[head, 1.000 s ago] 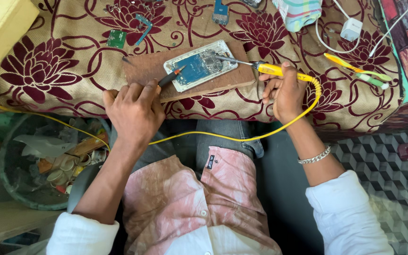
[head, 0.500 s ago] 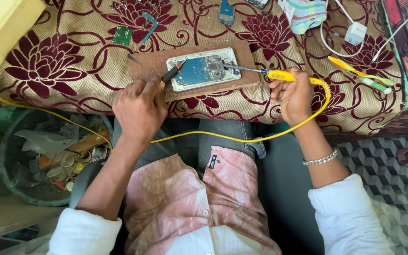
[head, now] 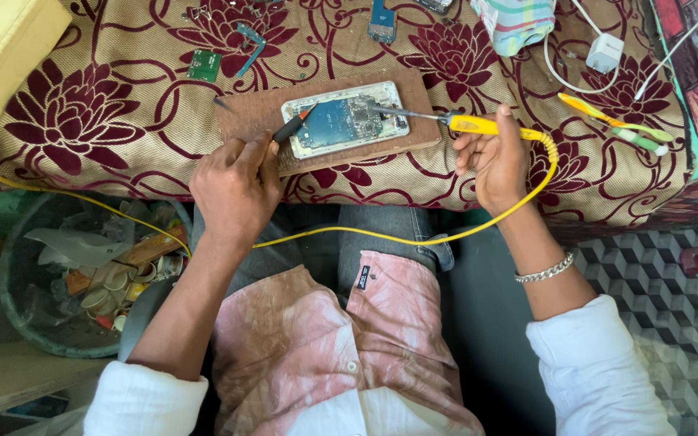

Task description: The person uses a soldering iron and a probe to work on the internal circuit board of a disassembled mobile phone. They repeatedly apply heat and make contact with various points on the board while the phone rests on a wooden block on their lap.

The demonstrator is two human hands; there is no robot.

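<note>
An opened phone (head: 345,121) with its blue circuit board showing lies on a brown wooden board (head: 244,121) at the edge of a floral cloth. My right hand (head: 490,157) grips a yellow soldering iron (head: 470,124); its metal tip reaches left onto the phone's board. The iron's yellow cord (head: 446,234) loops down and across my lap. My left hand (head: 236,186) holds a black tool with a red tip (head: 292,125) that points at the phone's left end.
Small green circuit pieces (head: 203,64) lie behind the board, a white charger with cable (head: 605,52) at the back right, yellow-green tweezers (head: 616,121) at the right. A round bin of scraps (head: 66,266) stands at the lower left, a yellow box (head: 2,56) at the far left.
The soldering iron's tip has stayed over the phone while my right hand shifted slightly. My left hand slid the black tool closer to the phone's left end.
</note>
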